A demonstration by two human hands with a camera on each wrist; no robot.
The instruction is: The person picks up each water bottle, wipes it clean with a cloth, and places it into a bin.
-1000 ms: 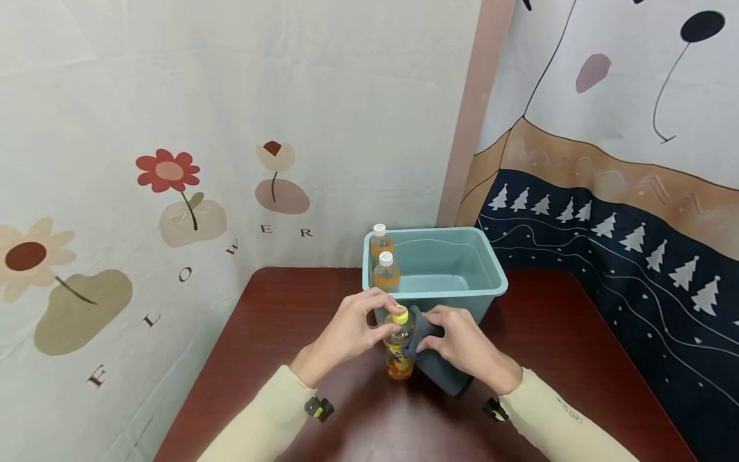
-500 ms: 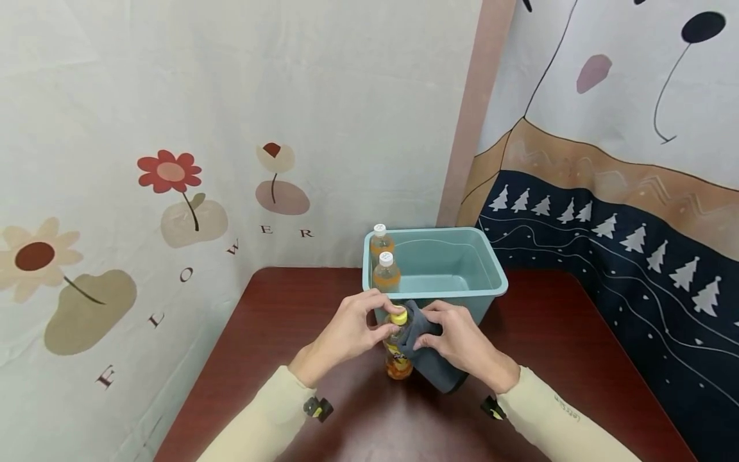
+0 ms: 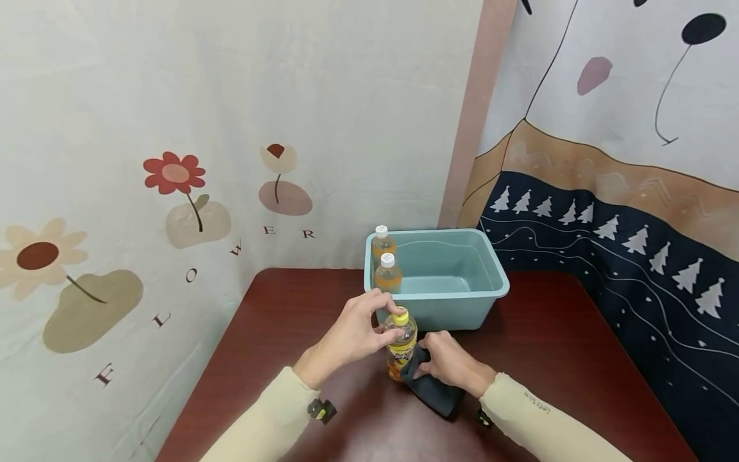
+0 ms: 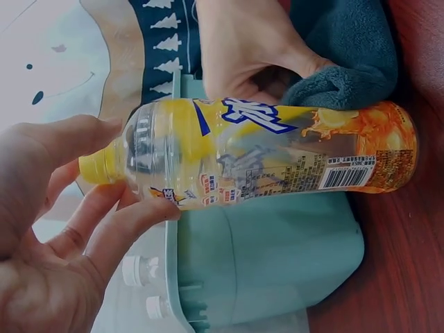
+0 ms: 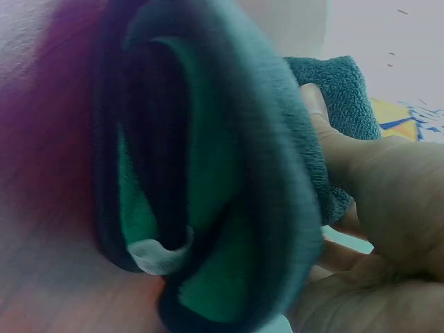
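An upright drink bottle [image 3: 402, 346] with a yellow cap and a yellow label stands on the table in front of the bin. My left hand [image 3: 360, 326] holds it near the top, fingers around the cap and neck, as the left wrist view shows up close. Low on the bottle's right side, my right hand [image 3: 447, 360] pinches a dark grey-green cloth [image 3: 434, 391] against the label. The rest of the cloth hangs down below that hand; in the right wrist view its folds [image 5: 267, 173] fill much of the picture.
A light blue-green plastic bin [image 3: 447, 312] stands directly behind the bottle. Two white-capped bottles, one nearer [image 3: 387, 276] and one farther [image 3: 383, 242], stand along its left inner side. The dark red table [image 3: 300, 301] meets a printed wall cloth at the back.
My right hand has moved down along the bottle with the cloth, from near the cap to the lower label, uncovering the bottle's upper part. The left hand keeps its hold at the top.
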